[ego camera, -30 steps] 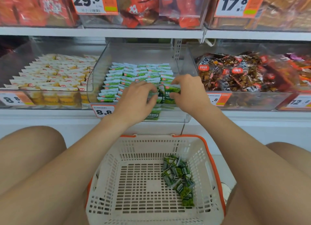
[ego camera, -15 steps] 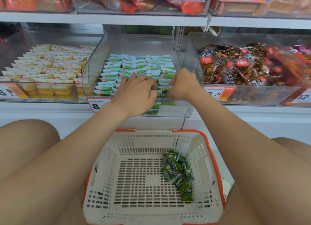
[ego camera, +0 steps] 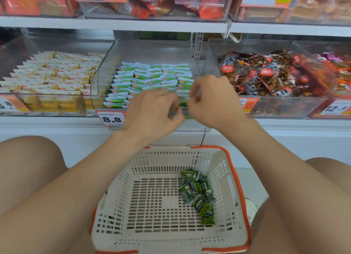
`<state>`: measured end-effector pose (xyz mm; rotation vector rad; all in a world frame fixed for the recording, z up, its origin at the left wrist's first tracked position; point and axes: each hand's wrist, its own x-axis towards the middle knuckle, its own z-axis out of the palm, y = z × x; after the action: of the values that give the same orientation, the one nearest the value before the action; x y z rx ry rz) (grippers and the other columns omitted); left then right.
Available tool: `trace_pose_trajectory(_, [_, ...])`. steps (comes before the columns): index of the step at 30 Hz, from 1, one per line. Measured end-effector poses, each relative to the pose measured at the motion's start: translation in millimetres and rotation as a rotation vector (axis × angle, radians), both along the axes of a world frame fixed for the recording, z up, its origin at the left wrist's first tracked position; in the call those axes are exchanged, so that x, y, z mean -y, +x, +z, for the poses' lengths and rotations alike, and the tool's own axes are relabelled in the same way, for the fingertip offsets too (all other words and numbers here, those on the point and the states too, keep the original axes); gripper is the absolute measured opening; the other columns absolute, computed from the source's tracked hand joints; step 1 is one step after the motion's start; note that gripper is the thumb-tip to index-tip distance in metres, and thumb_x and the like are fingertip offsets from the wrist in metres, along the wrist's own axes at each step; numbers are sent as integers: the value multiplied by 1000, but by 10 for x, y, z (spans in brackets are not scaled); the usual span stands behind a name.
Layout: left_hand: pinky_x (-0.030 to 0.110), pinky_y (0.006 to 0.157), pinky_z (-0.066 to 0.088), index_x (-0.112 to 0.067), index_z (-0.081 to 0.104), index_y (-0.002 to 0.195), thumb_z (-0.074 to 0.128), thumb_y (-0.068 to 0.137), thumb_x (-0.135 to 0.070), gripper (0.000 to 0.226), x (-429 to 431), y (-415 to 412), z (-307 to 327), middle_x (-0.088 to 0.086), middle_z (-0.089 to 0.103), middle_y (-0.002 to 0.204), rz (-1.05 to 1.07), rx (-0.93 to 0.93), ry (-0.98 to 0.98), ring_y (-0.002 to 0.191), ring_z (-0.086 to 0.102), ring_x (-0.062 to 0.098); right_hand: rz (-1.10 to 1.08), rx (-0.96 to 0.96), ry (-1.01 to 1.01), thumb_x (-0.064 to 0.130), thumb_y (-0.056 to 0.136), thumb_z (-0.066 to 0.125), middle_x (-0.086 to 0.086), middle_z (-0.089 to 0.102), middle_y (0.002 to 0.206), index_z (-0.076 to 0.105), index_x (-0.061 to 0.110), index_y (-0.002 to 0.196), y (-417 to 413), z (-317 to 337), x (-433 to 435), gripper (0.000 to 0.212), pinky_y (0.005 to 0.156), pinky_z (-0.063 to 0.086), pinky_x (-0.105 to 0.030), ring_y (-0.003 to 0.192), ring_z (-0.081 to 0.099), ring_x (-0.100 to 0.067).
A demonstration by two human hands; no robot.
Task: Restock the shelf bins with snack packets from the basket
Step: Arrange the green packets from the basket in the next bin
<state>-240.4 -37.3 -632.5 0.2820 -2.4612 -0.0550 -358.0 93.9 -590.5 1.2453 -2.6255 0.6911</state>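
Blur over left hand (ego camera: 152,109), right hand (ego camera: 215,101); grip on packets (ego camera: 183,103) unclear.

Both hands at near edge of middle clear bin (ego camera: 106,73). Left hand (ego camera: 152,109) and right hand (ego camera: 212,101) close together, fingers curled, blurred. A scrap of dark green packet (ego camera: 183,104) shows between them; which hand grips it cannot be told. Bin holds tidy rows of green-and-white packets (ego camera: 152,77). Price tag 8.8 (ego camera: 111,119) on bin front, left of hands. Basket (ego camera: 167,158) on the near side, below the hands, small heap of dark green packets (ego camera: 199,195) right of its centre.
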Motion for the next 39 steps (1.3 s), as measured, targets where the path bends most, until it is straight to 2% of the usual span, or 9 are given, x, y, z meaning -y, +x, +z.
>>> trace_pose_trajectory(4, [31,59,40,-23,63,69,54,83,-60,40,-286,31,-232,0,62,64,-13,429,64,68,63,30,58,151,414,37,73,64,-8,67,89,71,18,90,201,-187,-299,26,71,58,-38,83,65,-34])
trace_pose_trajectory(7, [32,67,49,-30,69,85,60,88,-47,20,-446,-37,-633,-5,63,83,-112,821,172,82,65,26,134,156,736,32,92,63,-5,47,93,54,16,97,206,-513,-433,19,72,46,-37,83,52,-31])
trace_pose_trajectory(15, [38,71,54,-11,71,97,57,91,-21,18,-579,-261,-1932,8,71,96,-95,1263,367,87,68,31,235,206,953,16,96,55,2,45,81,42,18,84,-31,-1282,-518,18,73,56,-38,73,53,-19])
trace_pose_trajectory(17, [41,81,56,-5,70,107,59,95,-19,22,-622,-304,-2231,13,72,109,-90,1262,446,98,68,32,264,198,986,14,96,54,3,48,82,53,19,100,-92,-1449,-510,7,66,53,-34,73,53,-17])
trace_pose_trajectory(21, [27,77,36,-12,61,108,65,100,-20,12,-759,-386,-2697,3,54,107,-54,1166,723,99,51,19,306,214,1000,15,99,53,-7,62,120,55,12,135,-192,-1718,-457,36,71,47,-35,99,61,-24])
trace_pose_trajectory(23, [29,81,44,-10,53,127,69,98,-29,38,-785,-449,-2978,7,57,115,8,1126,812,103,58,27,298,236,1001,16,99,53,-10,61,127,55,12,136,-255,-1874,-438,37,77,46,-36,107,60,-27])
trace_pose_trajectory(31, [38,71,49,-3,36,144,78,90,-24,71,-898,-414,-3631,15,63,121,271,990,946,102,64,32,260,307,1090,19,99,54,-2,56,99,45,18,94,-588,-2095,-395,10,86,56,-40,95,60,-25])
trace_pose_trajectory(35, [38,72,47,-5,47,124,79,88,-17,50,-824,-406,-3569,14,62,114,272,947,1069,97,60,31,236,299,1038,14,97,54,-2,56,86,40,20,71,-638,-2061,-336,30,71,51,-36,78,58,-21])
trace_pose_trajectory(39, [39,73,48,-10,52,121,75,88,-10,40,-595,-450,-3274,6,58,104,263,910,1118,98,58,30,267,310,1048,9,95,52,-4,58,93,45,12,74,-562,-1974,-306,23,78,56,-39,81,59,-23])
